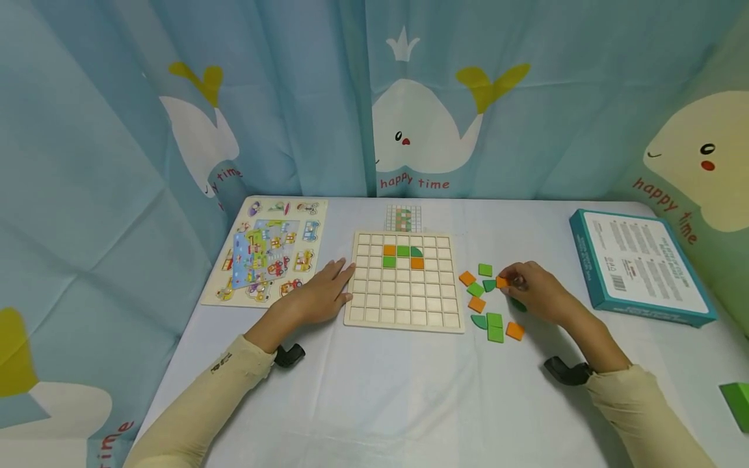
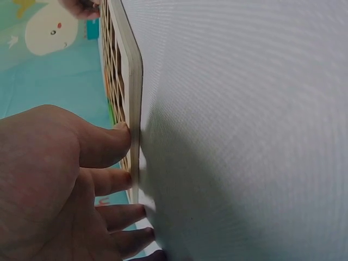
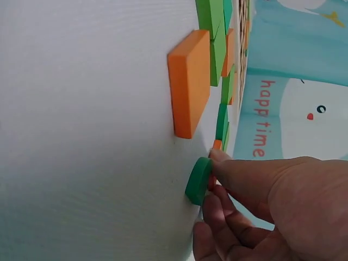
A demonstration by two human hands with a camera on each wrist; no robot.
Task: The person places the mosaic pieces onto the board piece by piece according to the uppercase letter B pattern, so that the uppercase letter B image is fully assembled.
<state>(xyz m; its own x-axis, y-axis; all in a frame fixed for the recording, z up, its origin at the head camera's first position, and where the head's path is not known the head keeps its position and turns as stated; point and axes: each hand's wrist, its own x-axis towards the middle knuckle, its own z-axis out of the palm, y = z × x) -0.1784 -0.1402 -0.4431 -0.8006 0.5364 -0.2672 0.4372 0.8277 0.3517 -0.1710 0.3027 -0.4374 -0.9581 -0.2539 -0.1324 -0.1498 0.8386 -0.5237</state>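
Note:
My left hand [image 1: 320,294] rests at the left edge of a wooden grid board [image 1: 404,317], its fingers extended and its thumb and fingertips touching the rim [image 2: 134,114]. Several tiles sit in the board's upper cells, among them an orange square [image 1: 417,263], a green square [image 1: 404,251] and a dark green quarter-round [image 1: 416,251]. Right of the board, my right hand [image 1: 535,290] pinches an orange square tile [image 1: 502,282] between thumb and fingers. A dark green curved tile [image 3: 199,181] lies by those fingertips, partly under the hand in the head view.
Loose tiles lie about the right hand, including an orange square [image 1: 515,331] and light green squares [image 1: 495,333]. Behind the board is a pattern card [image 1: 404,218]. A picture puzzle board [image 1: 216,296] stands left; a teal box [image 1: 646,266] lies right. A green block [image 1: 736,404] is near the right edge.

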